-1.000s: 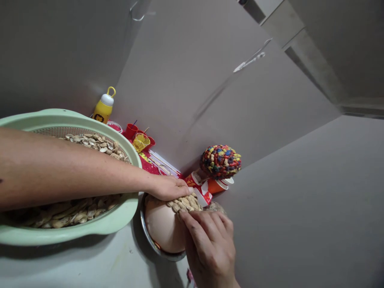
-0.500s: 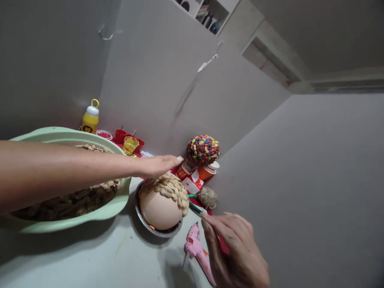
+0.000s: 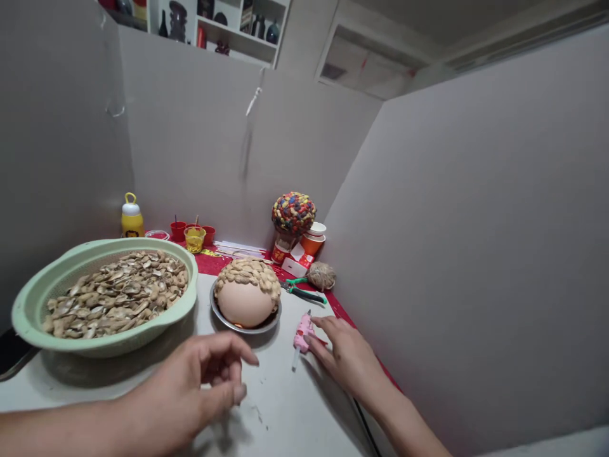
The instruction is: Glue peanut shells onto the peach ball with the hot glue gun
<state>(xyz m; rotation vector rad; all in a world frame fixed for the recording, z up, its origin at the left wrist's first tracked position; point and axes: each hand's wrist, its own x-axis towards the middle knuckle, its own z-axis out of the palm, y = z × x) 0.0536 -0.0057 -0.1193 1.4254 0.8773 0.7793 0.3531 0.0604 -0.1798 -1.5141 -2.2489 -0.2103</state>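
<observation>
My right hand (image 3: 342, 352) is at a pink hot glue gun (image 3: 303, 331), its thumb and fingers round the body and its palm hiding the handle. A clear glue stick (image 3: 295, 359) sticks out of the gun's back end. My left hand (image 3: 204, 374) hovers over the front of the table, fingers loosely curled and apart from the thumb, with nothing in it. Beyond it, a pale balloon-like ball (image 3: 247, 304) rests in a metal bowl (image 3: 219, 316). Overlapping nutshells, which look like pistachio shells (image 3: 247, 271), cover the ball's top.
A green colander (image 3: 109, 346) of loose shells (image 3: 124, 292) stands left. Behind are a yellow bottle (image 3: 132, 221), red cups (image 3: 177, 230), white sticks (image 3: 240, 249), a colourful shell-covered ball (image 3: 294, 212), twine (image 3: 321, 275) and green-handled pliers (image 3: 307, 294). Grey partitions (image 3: 451, 254) enclose the table.
My left hand has drawn back from above the shell-covered ball towards me. My right hand has gone from a raised pinch down to the glue gun. The head view has levelled and turned.
</observation>
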